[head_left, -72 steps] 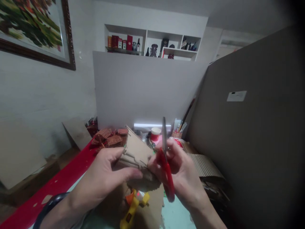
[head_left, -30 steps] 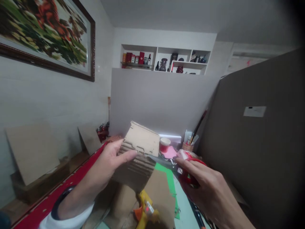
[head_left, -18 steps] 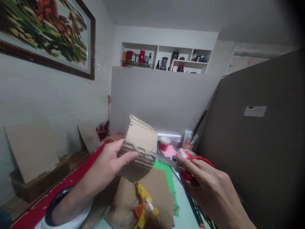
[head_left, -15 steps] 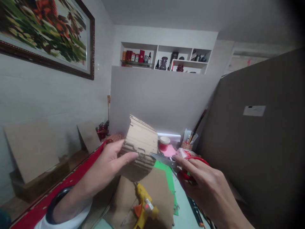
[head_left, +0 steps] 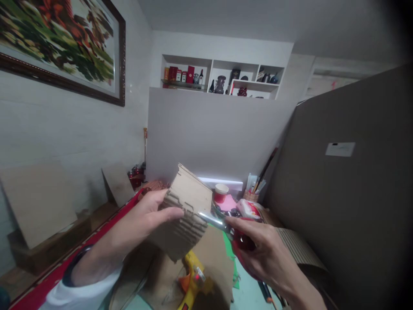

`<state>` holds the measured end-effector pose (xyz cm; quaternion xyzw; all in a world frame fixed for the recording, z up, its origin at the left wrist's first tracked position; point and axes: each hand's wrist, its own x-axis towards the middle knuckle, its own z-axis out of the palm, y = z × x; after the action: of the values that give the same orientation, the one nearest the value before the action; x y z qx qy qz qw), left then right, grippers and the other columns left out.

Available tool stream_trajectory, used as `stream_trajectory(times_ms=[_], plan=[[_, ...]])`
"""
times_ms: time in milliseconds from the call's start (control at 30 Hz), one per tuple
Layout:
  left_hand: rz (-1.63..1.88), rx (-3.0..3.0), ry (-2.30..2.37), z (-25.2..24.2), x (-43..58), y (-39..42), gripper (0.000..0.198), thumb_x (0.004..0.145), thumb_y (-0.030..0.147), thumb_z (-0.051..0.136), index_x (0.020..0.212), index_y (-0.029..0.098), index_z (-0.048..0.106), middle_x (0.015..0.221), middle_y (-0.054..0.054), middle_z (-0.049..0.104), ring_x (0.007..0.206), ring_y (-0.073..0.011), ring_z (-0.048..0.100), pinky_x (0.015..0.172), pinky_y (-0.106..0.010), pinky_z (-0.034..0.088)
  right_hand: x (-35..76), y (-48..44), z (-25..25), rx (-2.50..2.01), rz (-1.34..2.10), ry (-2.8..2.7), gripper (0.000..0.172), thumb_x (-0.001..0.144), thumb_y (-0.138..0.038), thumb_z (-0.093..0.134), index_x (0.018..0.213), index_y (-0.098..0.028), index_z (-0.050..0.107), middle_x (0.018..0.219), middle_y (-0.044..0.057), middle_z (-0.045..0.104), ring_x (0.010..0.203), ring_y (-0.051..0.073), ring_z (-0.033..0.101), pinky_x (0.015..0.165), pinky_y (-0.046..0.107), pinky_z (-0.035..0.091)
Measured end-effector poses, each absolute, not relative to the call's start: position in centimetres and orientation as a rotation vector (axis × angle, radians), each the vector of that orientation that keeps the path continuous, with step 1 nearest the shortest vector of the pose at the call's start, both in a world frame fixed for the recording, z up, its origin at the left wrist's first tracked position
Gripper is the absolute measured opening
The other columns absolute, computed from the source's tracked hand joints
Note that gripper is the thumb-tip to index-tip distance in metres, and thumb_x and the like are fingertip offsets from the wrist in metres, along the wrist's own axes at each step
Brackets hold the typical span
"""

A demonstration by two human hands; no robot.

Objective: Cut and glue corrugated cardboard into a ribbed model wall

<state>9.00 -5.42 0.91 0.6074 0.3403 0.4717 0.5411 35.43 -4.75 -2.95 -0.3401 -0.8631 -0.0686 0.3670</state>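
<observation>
My left hand (head_left: 156, 215) grips a piece of corrugated cardboard (head_left: 190, 189) by its left side, thumb laid over the front. Part of the cardboard's paper face is torn off, and its ridges show along the lower half. In my right hand (head_left: 258, 245) is a pair of scissors (head_left: 213, 220) with red handles. The blades point left, and their tips touch or overlap the cardboard's right edge; I cannot tell which. Below the cardboard, a yellow glue gun (head_left: 192, 280) with an orange trigger lies on a flat brown cardboard sheet (head_left: 219, 249).
Behind the hands stand a red and white paper cup (head_left: 221, 193), a white and red packet (head_left: 249, 209) and a holder with brushes (head_left: 251, 196). A curved corrugated piece (head_left: 298, 247) lies at right. Grey panels (head_left: 219, 133) rise at the back and right.
The scissors have closed and shifted slightly left and down along the cardboard's edge. The cardboard has tilted and dropped a little in my left hand.
</observation>
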Motion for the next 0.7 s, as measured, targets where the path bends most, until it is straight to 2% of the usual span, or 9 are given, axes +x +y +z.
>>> stream_trajectory(times_ms=[133, 300, 400, 533, 633, 700], plan=[[0.992, 1.476, 0.744, 0.4, 9.5, -5.0, 0.023, 0.083, 0.019, 0.074, 0.105, 0.020, 0.078, 0.097, -0.003, 0.081, 0.084, -0.0177, 0.072, 0.077, -0.025, 0.051, 34.7, -5.5, -2.0, -0.923, 0.016, -2.267, 0.027, 0.076, -0.006, 0.049, 0.089, -0.020, 0.069, 0.060, -0.003, 0.055, 0.050, 0.011, 0.049, 0.046, 0.021, 0.038], [1.005, 1.460, 0.713, 0.6, 10.1, -5.0, 0.019, 0.086, 0.016, 0.071, 0.103, 0.020, 0.078, 0.094, -0.001, 0.082, 0.084, -0.0148, 0.071, 0.079, -0.023, 0.050, 36.3, -5.9, -1.0, -1.096, -0.085, -1.944, 0.024, 0.083, -0.019, 0.052, 0.100, -0.017, 0.068, 0.060, -0.002, 0.057, 0.050, 0.012, 0.050, 0.047, 0.022, 0.040], [1.004, 1.431, 0.729, 0.8, 10.2, -5.2, 0.020, 0.087, 0.022, 0.070, 0.106, 0.019, 0.077, 0.098, -0.004, 0.082, 0.085, -0.0179, 0.073, 0.078, -0.026, 0.052, 36.6, -6.2, -0.6, -1.085, -0.097, -1.891, 0.021, 0.082, -0.022, 0.057, 0.099, -0.017, 0.069, 0.057, -0.003, 0.057, 0.046, 0.011, 0.048, 0.043, 0.021, 0.038], [1.053, 1.421, 0.761, 0.6, 10.4, -5.3, 0.025, 0.085, 0.028, 0.074, 0.107, 0.017, 0.076, 0.101, -0.007, 0.081, 0.088, -0.0209, 0.073, 0.082, -0.030, 0.053, 34.8, -6.9, -1.0, -0.962, 0.233, -1.781, 0.021, 0.085, -0.028, 0.067, 0.105, -0.022, 0.066, 0.073, 0.000, 0.065, 0.058, 0.013, 0.057, 0.049, 0.022, 0.046], [1.034, 1.430, 0.781, 0.1, 11.0, -5.5, 0.030, 0.085, 0.030, 0.074, 0.112, 0.018, 0.074, 0.101, -0.007, 0.081, 0.091, -0.0218, 0.073, 0.082, -0.031, 0.053, 33.0, -7.0, -1.7, -0.842, 0.492, -1.710, 0.032, 0.083, -0.020, 0.070, 0.112, -0.030, 0.062, 0.091, 0.000, 0.067, 0.073, 0.014, 0.064, 0.059, 0.021, 0.053], [1.008, 1.449, 0.810, -0.2, 11.5, -5.6, 0.029, 0.084, 0.031, 0.074, 0.110, 0.018, 0.073, 0.099, -0.006, 0.081, 0.093, -0.0227, 0.072, 0.081, -0.031, 0.053, 32.3, -7.0, -2.1, -0.788, 0.537, -1.700, 0.036, 0.083, -0.016, 0.069, 0.114, -0.034, 0.060, 0.096, -0.002, 0.066, 0.078, 0.013, 0.064, 0.064, 0.021, 0.054]])
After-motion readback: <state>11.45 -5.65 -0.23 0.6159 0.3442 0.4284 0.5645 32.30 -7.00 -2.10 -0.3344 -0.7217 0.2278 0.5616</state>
